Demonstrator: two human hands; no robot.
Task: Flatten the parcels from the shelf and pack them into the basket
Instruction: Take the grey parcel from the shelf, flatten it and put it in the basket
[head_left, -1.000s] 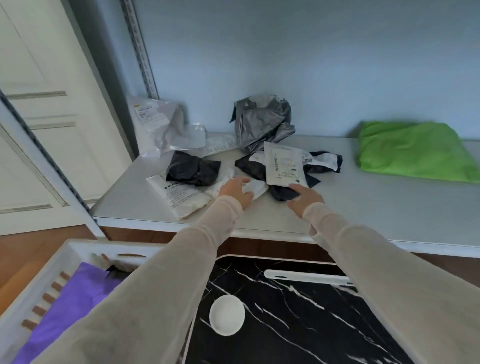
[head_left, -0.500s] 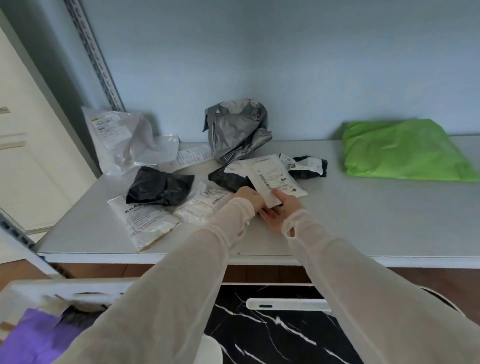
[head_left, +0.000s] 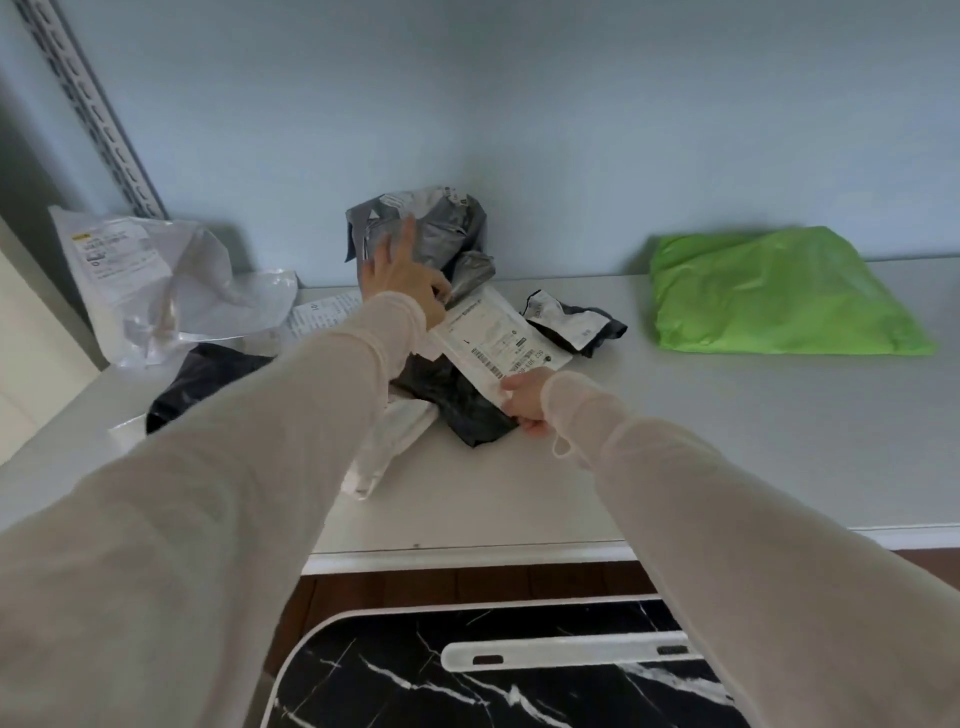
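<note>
A black parcel (head_left: 460, 402) with a long white shipping label (head_left: 498, 338) lies mid-shelf. My right hand (head_left: 524, 402) pinches its near corner. At the label's far end is my left hand (head_left: 402, 275), fingers spread and one straight finger against the crumpled grey parcel (head_left: 452, 234) by the wall. Other parcels: a green one (head_left: 779, 296) at right, a small black one (head_left: 571, 322) behind the label, a clear one (head_left: 156, 280) at left, a black one (head_left: 208, 374) and a white one (head_left: 384, 441) partly under my left arm. The basket is out of view.
The white shelf (head_left: 675, 441) ends at the pale wall behind. A perforated metal upright (head_left: 88, 104) rises at the far left. Below the shelf's front edge stands a black marble-patterned table (head_left: 467, 686) with a white slotted bar (head_left: 561, 649) on it.
My left hand moved from the label's near edge to its far end, against the grey parcel. My right hand kept the near corner. The view tilted up and the basket left the frame.
</note>
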